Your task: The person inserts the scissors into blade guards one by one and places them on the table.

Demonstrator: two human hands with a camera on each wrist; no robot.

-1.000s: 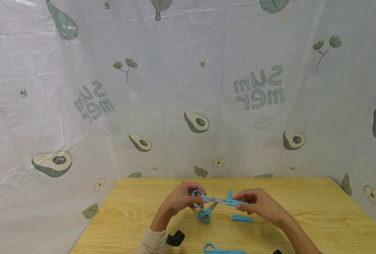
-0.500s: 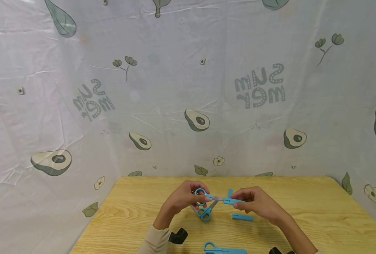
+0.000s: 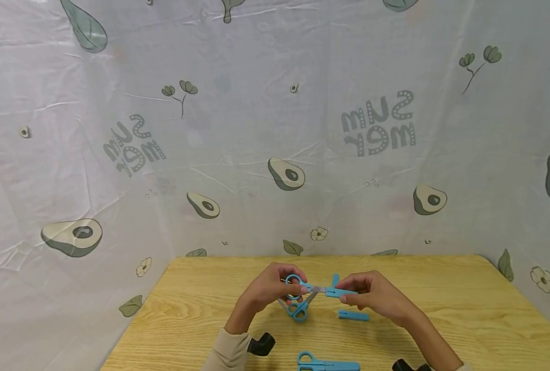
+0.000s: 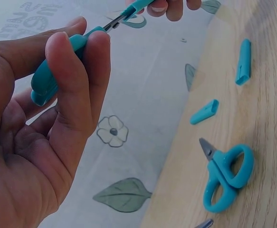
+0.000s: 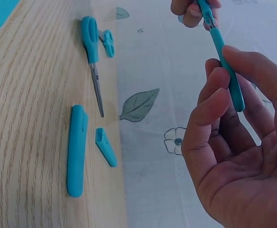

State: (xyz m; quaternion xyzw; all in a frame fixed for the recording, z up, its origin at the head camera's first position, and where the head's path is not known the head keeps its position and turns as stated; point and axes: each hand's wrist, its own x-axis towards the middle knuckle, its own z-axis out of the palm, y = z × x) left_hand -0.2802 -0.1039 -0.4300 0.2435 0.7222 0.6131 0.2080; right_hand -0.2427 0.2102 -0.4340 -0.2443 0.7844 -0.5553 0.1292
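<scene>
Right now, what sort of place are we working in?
Probably a makeshift recording booth, not a real workshop: a small wooden table boxed in by a printed avocado cloth on three sides, with only blue scissors and loose blade covers laid out.
</scene>
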